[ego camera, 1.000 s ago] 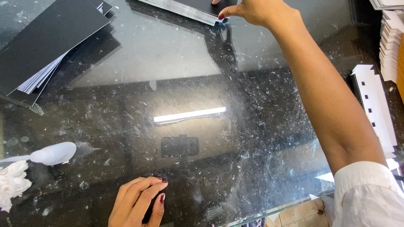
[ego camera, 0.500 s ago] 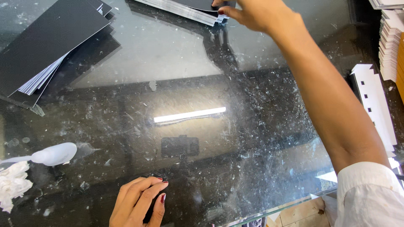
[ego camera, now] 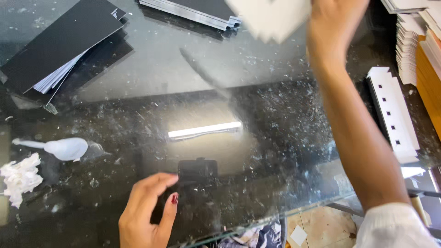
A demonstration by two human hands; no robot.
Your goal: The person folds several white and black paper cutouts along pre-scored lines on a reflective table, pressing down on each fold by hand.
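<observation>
**Right hand lifts a white sheet off the far stack**

Head view: Since the earlier frames, the right hand [ego camera: 337, 27] has risen from the stack of black sheets [ego camera: 193, 11] at the far edge of the glass table [ego camera: 257, 119] and now holds a white sheet [ego camera: 271, 18] up in the air, blurred by motion, above and just right of that stack. Its fingers are closed on the sheet's right edge, though the exact grip runs out of the top of the picture. The forearm stretches from a white sleeve [ego camera: 395, 227] at the lower right up across the table.

The left hand [ego camera: 147, 213] has stayed at the near edge of the glass, resting with fingers loosely curled and together, holding nothing; its fingertips lie just beside the dark reflection of a small device in the glass.

A second fan of black sheets [ego camera: 59, 46] with white undersides lies at the far left. A white plastic spoon [ego camera: 59, 148] sits near the left edge, with a crumpled white tissue [ego camera: 18, 179] just below it. To the right of the arm lies a long white strip [ego camera: 392, 112] with small square cut-outs, and beyond it stacks of white cards [ego camera: 411, 41] stand at the far right. The glass is smeared and speckled with white dust.
</observation>
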